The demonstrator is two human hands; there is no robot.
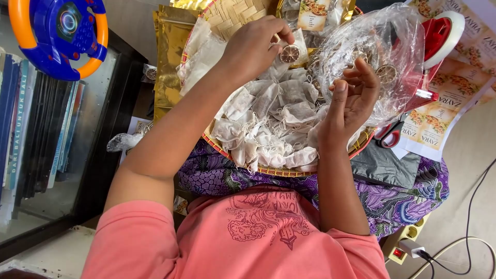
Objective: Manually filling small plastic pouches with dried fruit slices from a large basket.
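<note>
My left hand (253, 49) pinches a round dried citrus slice (290, 53) together with a small white filter pouch (301, 41), above a woven bamboo tray (279, 171). The tray holds a heap of white stringed pouches (274, 119). My right hand (354, 98) is raised with its palm toward me and fingers spread. It rests against a clear plastic bag (361, 31) that holds more dried slices (386, 73). Nothing is gripped in it.
Gold foil pouches (170, 51) lie left of the tray. A red and white tape dispenser (439, 31), red-handled scissors (390, 135), printed label sheets (444, 108) and a black pouch (385, 165) are at right. A toy steering wheel (57, 31) and books (31, 129) are at left, a power strip (408, 243) at lower right.
</note>
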